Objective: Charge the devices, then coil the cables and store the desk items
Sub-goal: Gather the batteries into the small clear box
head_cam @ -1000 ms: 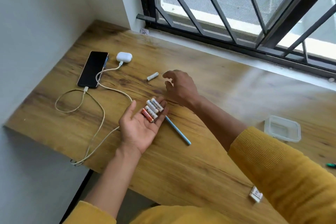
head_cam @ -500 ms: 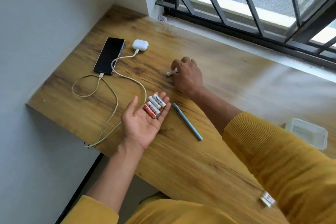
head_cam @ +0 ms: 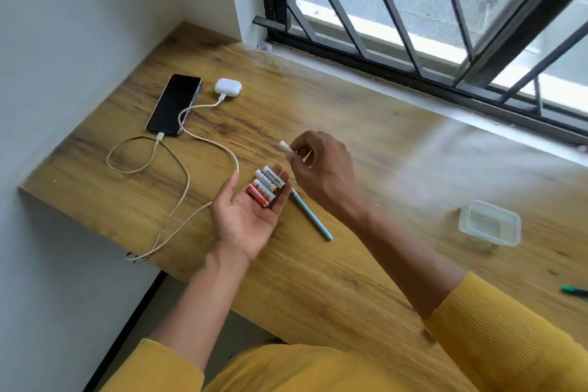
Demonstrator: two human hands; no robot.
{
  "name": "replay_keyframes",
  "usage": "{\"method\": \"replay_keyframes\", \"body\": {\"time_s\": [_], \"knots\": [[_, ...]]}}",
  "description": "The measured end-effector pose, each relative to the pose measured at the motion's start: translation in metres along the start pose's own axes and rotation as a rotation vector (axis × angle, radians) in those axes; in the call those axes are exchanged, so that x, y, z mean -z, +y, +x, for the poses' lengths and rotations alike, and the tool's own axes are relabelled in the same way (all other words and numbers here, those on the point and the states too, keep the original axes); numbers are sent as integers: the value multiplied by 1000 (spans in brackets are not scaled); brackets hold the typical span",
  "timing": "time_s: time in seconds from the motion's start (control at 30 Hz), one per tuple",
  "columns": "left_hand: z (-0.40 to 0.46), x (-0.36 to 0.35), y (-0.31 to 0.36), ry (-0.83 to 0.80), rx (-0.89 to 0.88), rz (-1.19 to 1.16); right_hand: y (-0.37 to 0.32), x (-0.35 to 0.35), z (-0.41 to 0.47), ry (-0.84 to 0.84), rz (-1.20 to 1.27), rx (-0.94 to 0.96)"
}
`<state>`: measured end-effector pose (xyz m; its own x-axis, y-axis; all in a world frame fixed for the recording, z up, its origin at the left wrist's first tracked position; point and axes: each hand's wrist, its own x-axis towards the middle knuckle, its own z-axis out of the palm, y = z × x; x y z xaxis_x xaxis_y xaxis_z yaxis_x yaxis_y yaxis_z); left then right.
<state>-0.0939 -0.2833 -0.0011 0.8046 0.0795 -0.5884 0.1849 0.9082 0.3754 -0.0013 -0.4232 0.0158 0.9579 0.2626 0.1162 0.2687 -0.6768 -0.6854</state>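
My left hand [head_cam: 246,216] lies palm up over the desk's front part, with several batteries [head_cam: 265,186] side by side on its straight fingers. My right hand [head_cam: 321,165] hovers just above and right of it, pinching one white battery [head_cam: 285,148] whose end sticks out to the left. A black phone [head_cam: 174,104] and a white earbud case [head_cam: 227,86] lie at the far left. Each has a white cable [head_cam: 178,169] plugged in. The cables loop across the desk and drop over its front edge.
A light blue pen [head_cam: 313,217] lies on the wooden desk [head_cam: 366,258] under my right wrist. A clear plastic container [head_cam: 489,223] stands at the right. A green pen tip [head_cam: 574,289] shows at the right edge. A barred window runs along the back.
My right hand reached to the lone battery on the desk, closed on it, and lifted it back toward my left palm. My left hand has stayed still with its batteries.
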Motion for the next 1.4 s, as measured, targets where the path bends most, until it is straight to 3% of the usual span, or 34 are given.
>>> {"method": "replay_keyframes", "body": {"time_s": [0.37,0.77,0.9,1.1,1.23,1.4], "knots": [[-7,-11,-17,-156,111,153,-31,-5,-75,21,-58,62],[-12,-17,-39,-147,160,257,1,25,-97,63,-73,-15],[-18,-25,-55,-191,230,338,14,55,-103,3,-273,21],[-26,-37,-85,-268,376,439,35,98,-118,-282,-489,68],[-31,-44,-108,-331,464,484,52,121,-135,-289,-519,42],[-45,-56,-133,-365,560,496,67,149,-160,-230,-364,-21]]}}
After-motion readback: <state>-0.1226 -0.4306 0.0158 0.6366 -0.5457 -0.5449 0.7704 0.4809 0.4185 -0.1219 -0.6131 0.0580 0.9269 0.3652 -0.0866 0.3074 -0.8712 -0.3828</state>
